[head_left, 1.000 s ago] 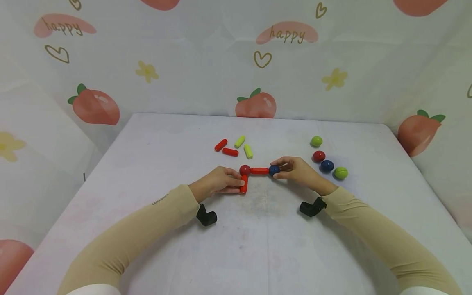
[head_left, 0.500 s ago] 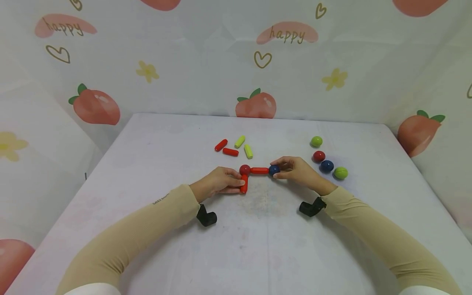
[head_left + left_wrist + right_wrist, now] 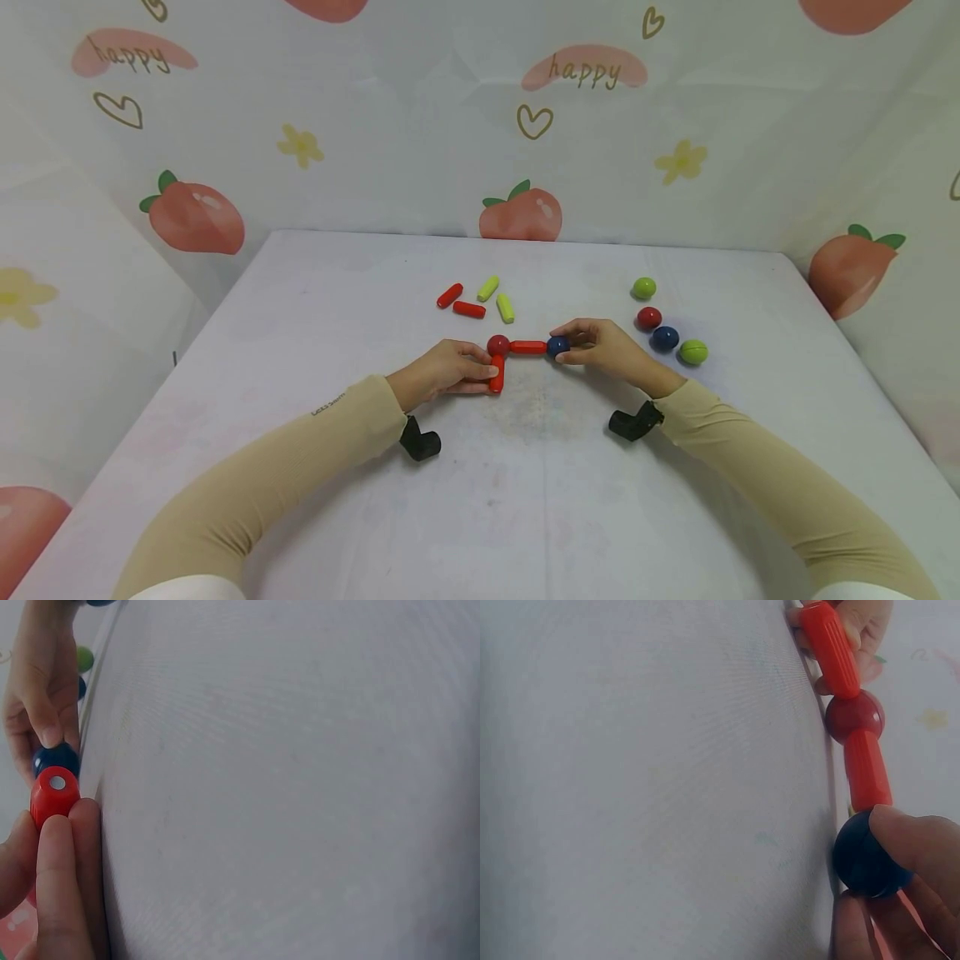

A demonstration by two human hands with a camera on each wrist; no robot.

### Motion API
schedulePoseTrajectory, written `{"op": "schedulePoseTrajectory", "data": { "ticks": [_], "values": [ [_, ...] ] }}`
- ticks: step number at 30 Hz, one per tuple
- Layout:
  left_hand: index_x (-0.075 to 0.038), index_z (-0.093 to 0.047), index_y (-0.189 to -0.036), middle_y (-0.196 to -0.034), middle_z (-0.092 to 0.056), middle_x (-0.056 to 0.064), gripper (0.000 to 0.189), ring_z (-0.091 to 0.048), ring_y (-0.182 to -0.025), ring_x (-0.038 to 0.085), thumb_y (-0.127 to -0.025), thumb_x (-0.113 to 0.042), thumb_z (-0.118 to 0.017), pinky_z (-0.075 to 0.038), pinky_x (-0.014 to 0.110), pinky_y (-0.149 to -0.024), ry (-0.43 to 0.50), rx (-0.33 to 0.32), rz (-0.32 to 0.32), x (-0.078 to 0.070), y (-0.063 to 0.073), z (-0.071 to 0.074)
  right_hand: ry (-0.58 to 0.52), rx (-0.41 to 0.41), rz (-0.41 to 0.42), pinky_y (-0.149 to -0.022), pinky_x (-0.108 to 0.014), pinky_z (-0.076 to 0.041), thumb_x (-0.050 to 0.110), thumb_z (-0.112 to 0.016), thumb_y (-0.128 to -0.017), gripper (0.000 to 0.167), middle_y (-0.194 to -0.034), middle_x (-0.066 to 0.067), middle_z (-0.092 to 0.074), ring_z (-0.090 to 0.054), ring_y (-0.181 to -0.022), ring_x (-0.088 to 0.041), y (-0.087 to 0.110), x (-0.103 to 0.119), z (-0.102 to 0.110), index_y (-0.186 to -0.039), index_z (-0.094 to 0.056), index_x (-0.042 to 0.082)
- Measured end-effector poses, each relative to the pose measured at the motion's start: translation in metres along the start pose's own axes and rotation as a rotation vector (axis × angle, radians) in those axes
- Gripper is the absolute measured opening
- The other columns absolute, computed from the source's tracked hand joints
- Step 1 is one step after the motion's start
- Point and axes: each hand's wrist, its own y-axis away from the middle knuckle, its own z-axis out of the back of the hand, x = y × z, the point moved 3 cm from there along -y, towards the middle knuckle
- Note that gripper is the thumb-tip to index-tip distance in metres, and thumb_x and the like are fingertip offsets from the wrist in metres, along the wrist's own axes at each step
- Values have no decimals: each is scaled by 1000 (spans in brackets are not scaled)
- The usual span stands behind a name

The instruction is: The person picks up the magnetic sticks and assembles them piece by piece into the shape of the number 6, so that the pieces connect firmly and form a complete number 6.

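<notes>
My left hand (image 3: 453, 367) pinches a red magnetic rod (image 3: 497, 375) that points toward the front of the table. At its far end the rod touches a red ball (image 3: 498, 346). A second red rod (image 3: 528, 347) runs from that ball to a dark blue ball (image 3: 557, 347), which my right hand (image 3: 607, 354) holds between thumb and fingers. Together the pieces form an L on the table. In the left wrist view, the held rod (image 3: 55, 796) shows a silvery disc at its free end. The right wrist view has the blue ball (image 3: 870, 855) under my thumb.
Behind the joined pieces lie two loose red rods (image 3: 468, 309) and two yellow-green rods (image 3: 506, 308). Beyond my right hand stand a green ball (image 3: 643, 288), a red ball (image 3: 648, 317), a blue ball (image 3: 664, 338) and another green ball (image 3: 693, 352). A patterned cloth backdrop hangs behind.
</notes>
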Motion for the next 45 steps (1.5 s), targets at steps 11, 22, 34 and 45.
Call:
{"op": "schedulePoseTrajectory", "data": {
  "ticks": [11,22,34,45],
  "values": [
    [-2,-60,-120,-100,-62,8,32,-68,-75,11,-89,-8,-68,-57,23,-71,-11,11,0,0,0,1,3,1,2,-89,-35,-53,16,-74,-85,43,-122,-14,-63,-59,-113,-30,1,1,-1,-126,-63,9],
    [-2,-60,-120,-103,-63,9,33,-69,-76,12,-89,-8,-69,-57,24,-72,-4,25,-6,1,-1,3,-5,13,40,-98,-45,-49,11,-73,-85,45,-126,-17,-61,-59,-115,-34,0,2,0,-128,-60,5],
    [-2,-60,-121,-102,-62,8,33,-68,-76,11,-89,-8,-68,-57,24,-72,-7,22,-1,0,0,3,-57,-13,81,-101,-48,-45,14,-73,-86,60,-138,-20,-51,-51,-127,-36,17,11,24,-140,-46,6],
    [-2,-60,-120,-102,-62,8,33,-68,-77,12,-89,-8,-69,-57,24,-73,2,24,-6,0,1,4,-73,-212,192,-88,-9,-46,17,-71,-89,51,-135,-8,-55,-57,-117,-7,54,14,77,-135,-51,6]
  ]
}}
